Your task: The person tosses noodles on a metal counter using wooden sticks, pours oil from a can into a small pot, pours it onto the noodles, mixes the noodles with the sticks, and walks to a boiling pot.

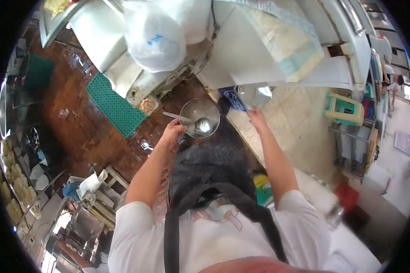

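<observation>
1. Floor (73, 123), reddish-brown and glossy in patches, runs beneath a perforated green mat (116, 104).
2. Plastic bag (157, 43), white and thin-skinned, bulges at the upper edge of view.
3. Round bowl (199, 110), smooth and shiny, is held beyond a dark apron (209, 164), left hand (172, 133) clamped on its left rim; it looks light and stiff, slick if wet, best gripped there.
4. Blue-and-white printed pack (232, 98), flat, likely light, meets the right hand (257, 119) at its near edge; whether the fingers close on it cannot be told.
5. Ladle (203, 126), rounded head inside the bowl, offers its pale handle across the rim as the natural hold.
</observation>
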The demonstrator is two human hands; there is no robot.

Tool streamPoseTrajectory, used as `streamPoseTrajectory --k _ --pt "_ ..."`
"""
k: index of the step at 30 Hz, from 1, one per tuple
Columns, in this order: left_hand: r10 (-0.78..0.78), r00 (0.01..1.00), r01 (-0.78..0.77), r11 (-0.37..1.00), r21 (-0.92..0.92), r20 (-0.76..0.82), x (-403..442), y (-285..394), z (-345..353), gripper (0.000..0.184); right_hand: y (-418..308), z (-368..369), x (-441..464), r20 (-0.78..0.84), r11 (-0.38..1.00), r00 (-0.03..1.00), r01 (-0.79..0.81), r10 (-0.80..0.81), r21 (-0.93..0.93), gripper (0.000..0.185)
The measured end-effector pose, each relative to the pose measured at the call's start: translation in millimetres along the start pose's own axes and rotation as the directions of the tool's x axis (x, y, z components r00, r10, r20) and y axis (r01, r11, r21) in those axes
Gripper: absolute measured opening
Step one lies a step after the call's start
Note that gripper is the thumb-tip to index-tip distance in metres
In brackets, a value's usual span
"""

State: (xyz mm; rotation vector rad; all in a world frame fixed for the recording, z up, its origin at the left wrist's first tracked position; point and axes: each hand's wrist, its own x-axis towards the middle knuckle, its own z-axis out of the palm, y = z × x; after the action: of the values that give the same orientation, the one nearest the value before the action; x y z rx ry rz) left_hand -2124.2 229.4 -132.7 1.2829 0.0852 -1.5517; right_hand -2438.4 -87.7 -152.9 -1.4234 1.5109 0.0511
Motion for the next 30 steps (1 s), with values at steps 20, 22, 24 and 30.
streamPoseTrajectory --k 20,22,24,30 --pt "-0.012 0.987 0.042 0.982 0.186 -0.158 321 -181 30 0.062 55 -7 236 -0.142 0.937 0.969 -0.151 0.204 0.314 0.026" --pt "-0.029 0.979 0.085 0.957 0.276 -0.201 298 -146 47 0.062 124 -15 290 -0.148 0.91 0.966 0.14 -0.211 -0.389 0.023" --pt "-0.046 0.971 0.126 0.932 0.339 -0.234 296 -139 49 0.062 151 -16 309 -0.051 0.704 0.915 0.271 -0.4 -0.656 0.027" --pt "-0.051 0.962 0.156 0.909 0.387 -0.267 332 -184 26 0.062 138 7 278 -0.135 0.869 0.928 0.264 -0.347 -0.418 0.043"
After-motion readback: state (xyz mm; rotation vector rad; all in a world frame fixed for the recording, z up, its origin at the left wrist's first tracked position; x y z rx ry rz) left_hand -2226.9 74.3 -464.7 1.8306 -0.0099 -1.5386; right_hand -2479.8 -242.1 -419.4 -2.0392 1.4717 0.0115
